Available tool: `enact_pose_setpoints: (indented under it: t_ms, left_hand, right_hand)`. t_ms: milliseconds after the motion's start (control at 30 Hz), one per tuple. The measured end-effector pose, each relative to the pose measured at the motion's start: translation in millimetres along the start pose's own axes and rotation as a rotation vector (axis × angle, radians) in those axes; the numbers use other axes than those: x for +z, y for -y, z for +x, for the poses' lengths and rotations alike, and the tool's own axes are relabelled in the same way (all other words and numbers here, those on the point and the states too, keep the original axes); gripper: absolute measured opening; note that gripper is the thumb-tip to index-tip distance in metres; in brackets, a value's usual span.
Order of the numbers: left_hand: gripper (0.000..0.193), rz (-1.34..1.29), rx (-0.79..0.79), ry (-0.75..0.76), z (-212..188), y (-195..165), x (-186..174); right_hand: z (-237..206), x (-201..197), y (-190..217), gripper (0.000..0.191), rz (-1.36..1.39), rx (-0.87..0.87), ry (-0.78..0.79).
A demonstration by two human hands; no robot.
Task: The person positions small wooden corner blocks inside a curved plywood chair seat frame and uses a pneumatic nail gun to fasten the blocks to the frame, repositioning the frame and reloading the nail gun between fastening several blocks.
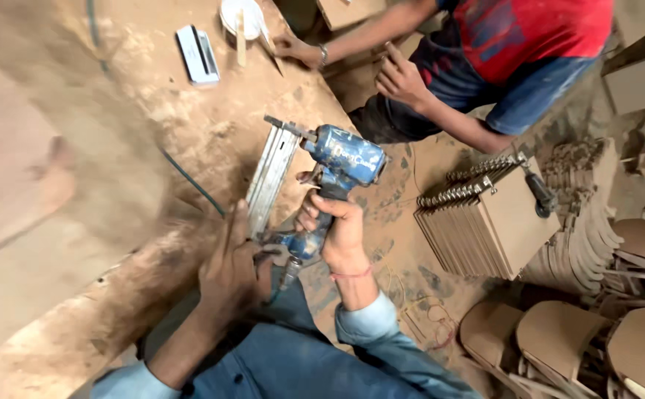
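Hands: right (339,230) grips blue nail gun (337,159), left (230,270) touches its magazine (271,177).

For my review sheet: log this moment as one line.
right hand: grips blue nail gun | left hand: at its magazine base | co-worker's hands: beyond

Across the dusty brown workbench (189,133) from us, we see a co-worker in a red shirt (529,29) with both hands by the bench edge. Near them sit a flat white box (197,53) and a round white bowl (243,16). To our right stands a clamped stack of brown boards (485,225), and below it rounded brown wooden pieces (559,340) lie on the floor.
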State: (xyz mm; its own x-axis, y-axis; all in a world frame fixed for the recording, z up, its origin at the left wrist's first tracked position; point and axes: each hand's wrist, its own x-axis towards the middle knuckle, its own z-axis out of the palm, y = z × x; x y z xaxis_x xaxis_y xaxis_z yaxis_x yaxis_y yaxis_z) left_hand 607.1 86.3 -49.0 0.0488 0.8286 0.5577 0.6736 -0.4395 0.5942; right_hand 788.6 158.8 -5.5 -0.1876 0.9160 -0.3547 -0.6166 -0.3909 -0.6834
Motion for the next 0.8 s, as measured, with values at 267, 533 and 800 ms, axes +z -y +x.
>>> enact_pose_setpoints:
  t_ms: [267, 533, 800]
  left_hand:
    - [0.039, 0.358, -0.075, 0.007, 41.8, -1.4, 61.9]
    - [0.037, 0.151, -0.241, 0.033, 52.0, 20.7, 52.2]
    - [0.037, -0.209, -0.138, -0.297, 86.4, 35.3, 58.2]
  right_hand:
    - [79.3, -97.8, 12.7, 0.05, 0.257, 0.094, -0.025]
    - [135.6, -105.7, -15.7, 0.049, 0.293, 0.324, 0.014]
    - [134.7, -80.6, -15.1, 0.043, 0.231, 0.417, 0.064]
